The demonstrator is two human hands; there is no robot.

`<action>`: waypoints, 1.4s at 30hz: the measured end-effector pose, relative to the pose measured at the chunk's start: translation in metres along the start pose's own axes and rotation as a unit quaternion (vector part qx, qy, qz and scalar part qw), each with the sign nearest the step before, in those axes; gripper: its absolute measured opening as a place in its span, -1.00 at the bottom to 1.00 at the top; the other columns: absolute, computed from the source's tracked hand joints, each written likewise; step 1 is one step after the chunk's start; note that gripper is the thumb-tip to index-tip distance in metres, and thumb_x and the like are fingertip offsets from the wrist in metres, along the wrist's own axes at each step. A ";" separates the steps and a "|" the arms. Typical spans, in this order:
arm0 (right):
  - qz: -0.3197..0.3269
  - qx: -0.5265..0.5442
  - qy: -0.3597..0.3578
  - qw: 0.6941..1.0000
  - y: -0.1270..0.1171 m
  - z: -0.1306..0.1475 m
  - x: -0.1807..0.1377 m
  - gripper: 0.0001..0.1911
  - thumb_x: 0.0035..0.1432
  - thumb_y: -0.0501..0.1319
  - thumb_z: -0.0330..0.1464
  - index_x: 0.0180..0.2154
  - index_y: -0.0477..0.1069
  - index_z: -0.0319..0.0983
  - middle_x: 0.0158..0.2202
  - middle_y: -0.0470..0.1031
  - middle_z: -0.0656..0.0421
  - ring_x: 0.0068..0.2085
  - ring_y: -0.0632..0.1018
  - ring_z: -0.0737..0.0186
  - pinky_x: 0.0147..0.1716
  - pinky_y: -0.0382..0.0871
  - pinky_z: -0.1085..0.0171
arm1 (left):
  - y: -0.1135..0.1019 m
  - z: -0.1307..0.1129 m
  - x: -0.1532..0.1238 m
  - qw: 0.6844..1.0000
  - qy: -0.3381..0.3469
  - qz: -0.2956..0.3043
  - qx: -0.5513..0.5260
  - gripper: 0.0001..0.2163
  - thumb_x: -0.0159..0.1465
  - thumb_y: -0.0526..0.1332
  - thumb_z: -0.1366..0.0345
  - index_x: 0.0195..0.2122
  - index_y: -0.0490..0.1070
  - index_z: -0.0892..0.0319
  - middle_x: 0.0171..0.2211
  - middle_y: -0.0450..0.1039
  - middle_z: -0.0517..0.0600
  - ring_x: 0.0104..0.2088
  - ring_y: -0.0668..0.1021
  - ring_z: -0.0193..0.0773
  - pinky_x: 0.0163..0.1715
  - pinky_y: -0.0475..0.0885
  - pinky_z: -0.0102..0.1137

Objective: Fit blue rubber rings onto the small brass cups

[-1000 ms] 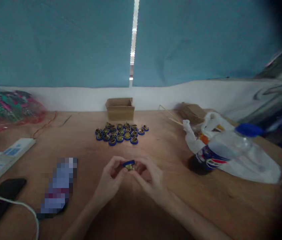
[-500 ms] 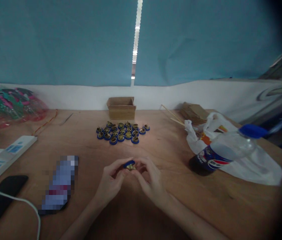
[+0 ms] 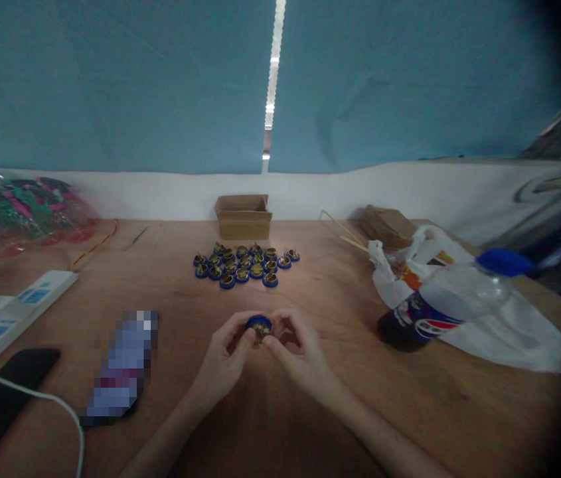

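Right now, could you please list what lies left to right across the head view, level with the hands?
White power strip with blue sockets, flat object blurred by pixels, bare left hand, small round blue-and-gold piece, bare right hand, clear plastic bottle with blue cap.

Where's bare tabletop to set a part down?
Bare tabletop: between right hand and bottle; between blurred-out item and left hand; a narrow strip between the hands and the blue-and-gold pieces beyond.

Crowded: left edge, with power strip and black slab; right side, with bottle and plastic bag.
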State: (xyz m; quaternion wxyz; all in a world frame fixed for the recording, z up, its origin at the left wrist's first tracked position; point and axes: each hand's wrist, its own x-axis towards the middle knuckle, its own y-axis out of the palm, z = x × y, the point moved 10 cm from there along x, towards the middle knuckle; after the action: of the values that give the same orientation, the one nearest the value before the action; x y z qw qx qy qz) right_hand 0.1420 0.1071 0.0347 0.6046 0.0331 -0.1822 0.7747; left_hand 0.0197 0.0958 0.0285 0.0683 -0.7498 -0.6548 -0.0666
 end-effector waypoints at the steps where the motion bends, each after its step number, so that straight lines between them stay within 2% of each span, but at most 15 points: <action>1: 0.001 0.007 0.011 1.000 0.000 -0.002 0.001 -0.86 0.16 0.24 -0.33 -0.24 0.32 -0.18 -0.31 0.36 0.21 -0.37 0.44 0.31 -0.41 0.36 0.30 | 0.000 0.001 0.000 1.000 -0.006 -0.002 -0.010 -0.78 0.33 0.10 0.31 -0.05 0.41 0.15 -0.13 0.51 0.03 -0.14 0.53 -0.24 -0.15 0.43 -0.41; 3: 0.002 0.020 0.032 0.999 0.001 -0.006 0.002 -0.87 0.18 0.22 -0.32 -0.23 0.33 -0.18 -0.31 0.38 0.21 -0.37 0.45 0.31 -0.40 0.36 0.30 | -0.001 0.003 0.001 0.999 -0.013 0.000 -0.033 -0.78 0.32 0.12 0.29 -0.04 0.40 0.16 -0.13 0.50 0.04 -0.16 0.53 -0.24 -0.18 0.44 -0.42; 7: -0.006 0.033 0.053 0.998 0.001 -0.010 0.002 -0.90 0.18 0.21 -0.33 -0.25 0.33 -0.18 -0.32 0.38 0.22 -0.36 0.44 0.30 -0.40 0.35 0.31 | 0.002 0.007 0.000 0.997 -0.018 0.012 -0.072 -0.75 0.26 0.21 0.31 -0.03 0.37 0.16 -0.10 0.48 0.05 -0.08 0.52 -0.20 -0.08 0.42 -0.38; 13: -0.006 -0.027 0.000 1.000 0.003 -0.004 0.000 -0.93 0.20 0.19 -0.37 -0.25 0.32 -0.17 -0.31 0.36 0.21 -0.35 0.43 0.31 -0.40 0.32 0.32 | 0.003 0.007 -0.001 0.996 -0.016 0.009 -0.088 -0.71 0.17 0.30 0.32 -0.08 0.38 0.17 -0.15 0.48 0.03 -0.12 0.53 -0.21 -0.09 0.42 -0.38; 20: 0.005 -0.055 -0.012 0.998 0.007 -0.009 -0.004 -0.94 0.21 0.10 -0.44 -0.29 0.22 -0.18 -0.36 0.30 0.22 -0.38 0.37 0.30 -0.43 0.29 0.32 | 0.007 0.007 -0.002 0.999 -0.004 0.036 -0.023 -0.72 0.21 0.25 0.32 -0.03 0.39 0.17 -0.11 0.47 0.06 -0.08 0.51 -0.16 -0.06 0.40 -0.32; 25: 0.014 -0.101 -0.025 0.994 0.011 -0.012 -0.007 -0.93 0.24 0.04 -0.45 -0.32 0.19 -0.18 -0.39 0.28 0.22 -0.37 0.35 0.27 -0.40 0.27 0.28 | 0.008 0.007 -0.002 0.999 0.006 0.032 0.002 -0.76 0.24 0.22 0.33 -0.05 0.37 0.17 -0.14 0.47 0.06 -0.10 0.52 -0.18 -0.08 0.42 -0.33; 31: 0.034 -0.102 -0.030 0.994 0.018 -0.012 -0.009 -0.91 0.27 -0.01 -0.46 -0.31 0.16 -0.18 -0.36 0.28 0.20 -0.34 0.35 0.25 -0.35 0.27 0.26 | 0.008 0.003 -0.001 0.999 0.011 0.025 0.019 -0.80 0.25 0.19 0.36 -0.09 0.36 0.17 -0.19 0.46 0.04 -0.14 0.53 -0.20 -0.13 0.44 -0.36; 38: 0.058 -0.111 -0.033 0.992 0.018 0.002 -0.011 -0.97 0.26 0.05 -0.42 -0.26 0.18 -0.18 -0.38 0.29 0.21 -0.40 0.35 0.28 -0.41 0.28 0.27 | 0.005 0.003 -0.002 0.999 0.014 0.019 0.039 -0.77 0.25 0.17 0.40 -0.06 0.33 0.18 -0.16 0.45 0.05 -0.13 0.52 -0.19 -0.11 0.43 -0.34; 42: 0.061 -0.110 -0.061 0.990 0.017 0.015 -0.009 -0.90 0.26 0.05 -0.43 -0.17 0.24 -0.18 -0.27 0.35 0.15 -0.33 0.41 0.25 -0.34 0.34 0.23 | 0.000 -0.001 -0.002 0.998 0.031 -0.003 0.046 -0.78 0.29 0.13 0.36 -0.04 0.30 0.16 -0.12 0.43 0.06 -0.08 0.50 -0.18 -0.04 0.40 -0.32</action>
State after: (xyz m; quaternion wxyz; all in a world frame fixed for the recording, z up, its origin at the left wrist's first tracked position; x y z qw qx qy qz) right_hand 0.1256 0.0902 0.0420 0.5444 0.0024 -0.3042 0.7817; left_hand 0.0190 0.0939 0.0288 0.1224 -0.7413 -0.6571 -0.0601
